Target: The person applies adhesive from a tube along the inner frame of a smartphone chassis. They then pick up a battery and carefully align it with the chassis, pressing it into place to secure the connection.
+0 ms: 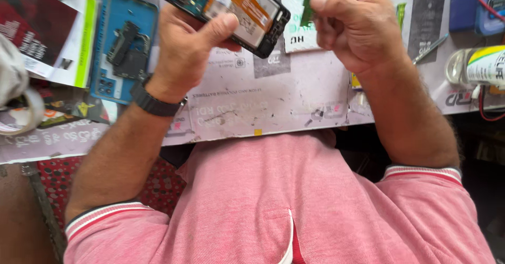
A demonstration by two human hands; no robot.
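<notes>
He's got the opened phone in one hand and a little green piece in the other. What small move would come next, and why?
Probably bring the green piece down to the opened phone. The right hand pinches it just beside the phone, which the left hand holds tilted, insides exposed.

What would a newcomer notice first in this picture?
At top centre, the left hand holds an opened phone with its orange-labelled battery exposed. Beside it, the right hand pinches a small green part. At left, a blue back cover lies on the worn table.

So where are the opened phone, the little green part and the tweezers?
phone (pixel 247 6): head view, on its battery.
green part (pixel 309 3): head view, on its middle.
tweezers (pixel 430 48): head view, on the shaft.
</notes>
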